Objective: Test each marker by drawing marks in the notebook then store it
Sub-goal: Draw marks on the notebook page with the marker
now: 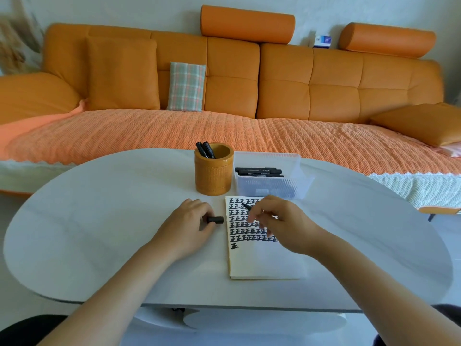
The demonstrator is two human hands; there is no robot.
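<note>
While your right hand (277,221) pinches the uncapped marker (245,205) above the notebook (264,260) and your left hand (189,218) grips the cap (215,219) just beside it, lower the tip lightly next to the last mark (234,245).

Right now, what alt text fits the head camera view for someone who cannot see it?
A person's right hand holds an uncapped black marker over a notebook half covered in black marks; the left hand holds the cap. Behind them on the white table, an orange cup and a clear box hold more markers.
</note>
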